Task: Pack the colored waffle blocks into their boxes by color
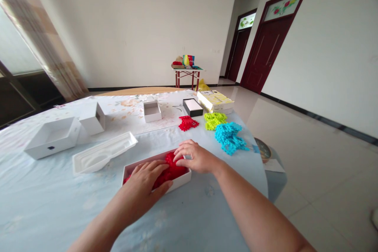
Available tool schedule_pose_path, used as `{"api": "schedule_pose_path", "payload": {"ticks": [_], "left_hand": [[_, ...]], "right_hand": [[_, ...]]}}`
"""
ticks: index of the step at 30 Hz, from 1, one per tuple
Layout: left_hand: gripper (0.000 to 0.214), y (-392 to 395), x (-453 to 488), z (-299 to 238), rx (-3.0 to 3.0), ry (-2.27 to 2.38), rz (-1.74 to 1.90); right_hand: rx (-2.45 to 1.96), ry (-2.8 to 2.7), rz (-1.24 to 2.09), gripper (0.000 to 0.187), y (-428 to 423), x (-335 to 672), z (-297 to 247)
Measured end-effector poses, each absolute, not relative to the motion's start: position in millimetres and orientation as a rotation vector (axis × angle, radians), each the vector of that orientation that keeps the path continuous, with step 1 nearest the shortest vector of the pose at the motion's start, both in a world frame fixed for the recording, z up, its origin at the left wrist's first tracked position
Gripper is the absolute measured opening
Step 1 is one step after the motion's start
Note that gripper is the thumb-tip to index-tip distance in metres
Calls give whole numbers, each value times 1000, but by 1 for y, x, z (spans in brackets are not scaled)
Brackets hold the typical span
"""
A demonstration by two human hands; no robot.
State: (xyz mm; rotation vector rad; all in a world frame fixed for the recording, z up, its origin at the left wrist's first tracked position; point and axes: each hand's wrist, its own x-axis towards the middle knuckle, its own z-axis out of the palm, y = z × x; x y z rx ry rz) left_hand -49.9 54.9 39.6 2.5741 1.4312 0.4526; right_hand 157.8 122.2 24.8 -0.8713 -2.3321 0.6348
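Two hands: left hand (147,179), right hand (193,156). Four heaps of interlocking plastic pieces: red heap in box (175,170), red heap on cloth (188,123), yellow-green heap (214,120), cyan heap (230,138). Four white cardboard boxes: shallow box (180,181), large box (50,138), tilted box (93,119), small open box (152,112). One white moulded tray (103,152). One black box (193,107). One yellow flat box stack (215,100). Two dark red doors: near door (270,49), far door (238,52). One small side table (188,73).

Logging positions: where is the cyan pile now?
Head view, right side of the table: the cyan pile sits beside the yellow-green pile, beyond the right hand.
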Motion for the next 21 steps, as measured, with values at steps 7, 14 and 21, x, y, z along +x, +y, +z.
{"api": "schedule_pose_path", "payload": {"ticks": [7,14,21], "left_hand": [[30,56,-50,45,2580,1450,493],[29,58,-54,44,2562,1426,469],[35,60,-62,39,2533,1486,446]], "right_hand": [[-868,-2125,874,23,122,158,33],[-948,-2006,935,25,136,156,26],[-1081,-2093,558,16,147,137,14]]}}
